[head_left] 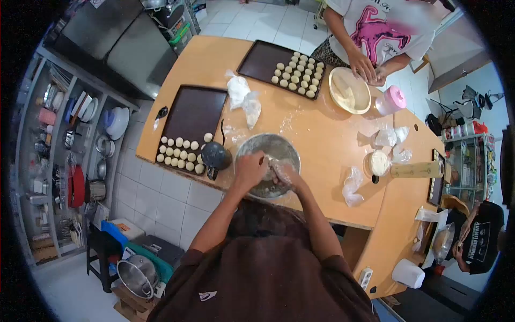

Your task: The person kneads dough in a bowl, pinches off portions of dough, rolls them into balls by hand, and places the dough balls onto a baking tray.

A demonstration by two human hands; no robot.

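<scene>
Both hands are over a metal bowl (255, 140) at the near edge of the table. My left hand (251, 169) is closed at the left side of the bowl, its fingertips close to the other hand. My right hand (285, 174), dusted with white, has its fingers curled over a pale lump; the lump is too small to make out. Just left of the bowl stands a dark round device (215, 155) with a cord. Beyond it a dark tray (193, 110) holds several dough balls (186, 144) in its near part. Bags of white powder (238, 91) lie behind the bowl.
Across the table a person (370, 37) works by a cream bowl (350, 90), beside another tray (263, 59) of dough balls. A pink-lidded container (396, 97), a tub (379, 163) and a roll (417, 170) lie to the right. Another person (480, 239) is at far right.
</scene>
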